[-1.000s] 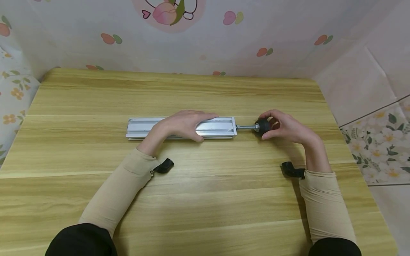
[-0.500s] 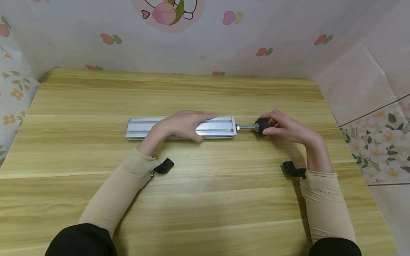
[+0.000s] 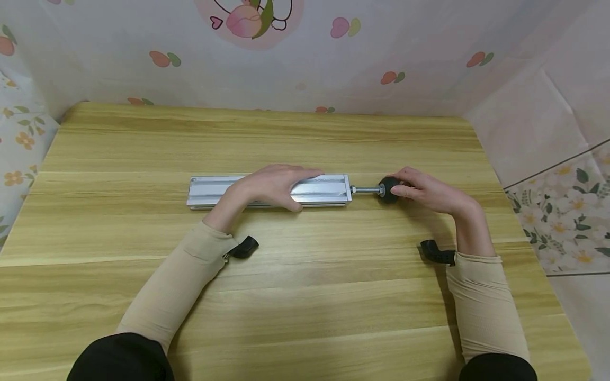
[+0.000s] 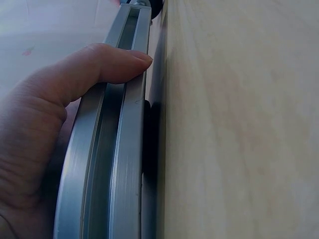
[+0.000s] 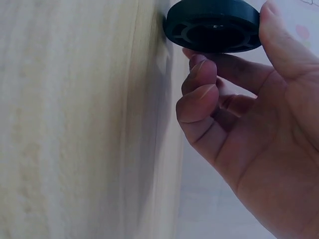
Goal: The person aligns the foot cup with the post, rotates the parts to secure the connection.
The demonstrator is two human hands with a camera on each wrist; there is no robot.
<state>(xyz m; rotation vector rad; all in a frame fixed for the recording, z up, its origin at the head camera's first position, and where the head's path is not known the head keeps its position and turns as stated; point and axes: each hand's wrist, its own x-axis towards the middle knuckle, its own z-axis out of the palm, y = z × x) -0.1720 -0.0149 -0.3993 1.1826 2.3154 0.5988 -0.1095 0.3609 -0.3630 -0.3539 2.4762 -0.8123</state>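
A silver aluminium extrusion [image 3: 209, 191] with lengthwise slots lies flat across the middle of the table. My left hand [image 3: 271, 185] grips it from above, thumb on the near side and fingers over the far side; its slotted side and the thumb [image 4: 117, 64] show in the left wrist view. From the right end cap a threaded rod [image 3: 367, 190] with a nut sticks out, ending in a round black levelling foot [image 3: 388, 189]. My right hand [image 3: 429, 191] pinches the foot at its rim. The foot's hollow underside [image 5: 212, 22] faces the right wrist camera.
The wood-grain table [image 3: 305, 296] extends around the parts. Patterned cloth [image 3: 295, 69] hangs behind the far edge and at both sides. A black wrist camera mount [image 3: 244, 247] sticks out from the left sleeve, and another mount [image 3: 436, 253] from the right one.
My right thumb has slid from the foot's near edge upward along its rim, toward the index finger. The left hand and the extrusion have stayed put.
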